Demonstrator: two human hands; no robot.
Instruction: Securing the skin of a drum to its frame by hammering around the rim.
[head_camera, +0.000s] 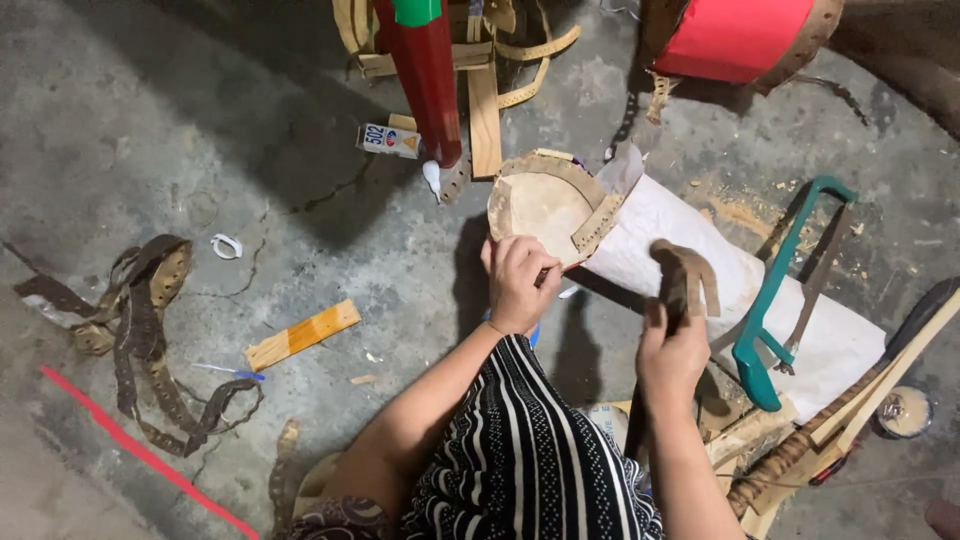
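My left hand (520, 282) grips the near edge of a round wooden disc (540, 205) rimmed with a brown perforated leather strip (598, 222). The disc rests on the end of a white cylinder (720, 290) lying on the concrete floor. My right hand (672, 352) is closed around a dark handle, and the tool's brown hammer-like head (684, 275) hangs just above the cylinder, to the right of the disc. A striped black and white garment (520, 460) covers my lap.
A green hacksaw (775, 300) lies across the cylinder at the right. Brown perforated leather straps (150, 330) are piled at the left, by a wood block (302, 335). A red post (428, 80), wooden slats (484, 110) and a red drum (735, 35) stand beyond.
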